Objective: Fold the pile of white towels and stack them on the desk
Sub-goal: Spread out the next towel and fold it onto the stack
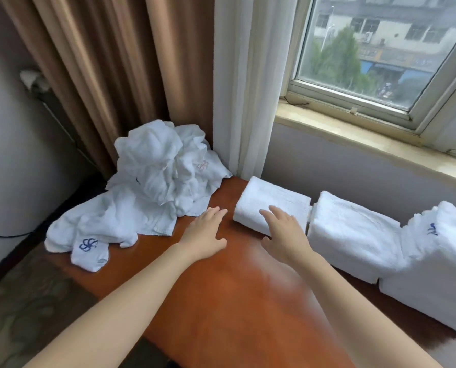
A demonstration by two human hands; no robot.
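Now: by the look of it, the folded towel [274, 200] is being settled at the far right corner of the worktop [221, 301], and neither hand is lifting anything.
Left hand [205, 232]: open and flat over bare worktop between the pile and the folded towel. Its fingers [216, 212] are straight and close together and hold nothing.
Right hand [285, 232]: open, with straight fingers [274, 211] lying on or just over the near end of the folded towel. Contact cannot be told for sure, and nothing is gripped.
Pile [152, 176]: crumpled at the far left corner, with loose towels spilling toward the left edge. One with a blue emblem [88, 243] lies at that edge.
Stacks: the mid stack [351, 235] and near stack [439, 256] stand along the right edge. Both are taller than the folded towel, and the mid stack is just beside it.
Doing it well: smooth the folded towel with a flat palm from its fold outward, and square its side to the mid stack so that later towels sit true on it.
Next reach: probably the pile. Take one towel by its corners, lifting it rather than dragging.
Risk: a pull on a buried towel could sweep the loose ones off the left edge.
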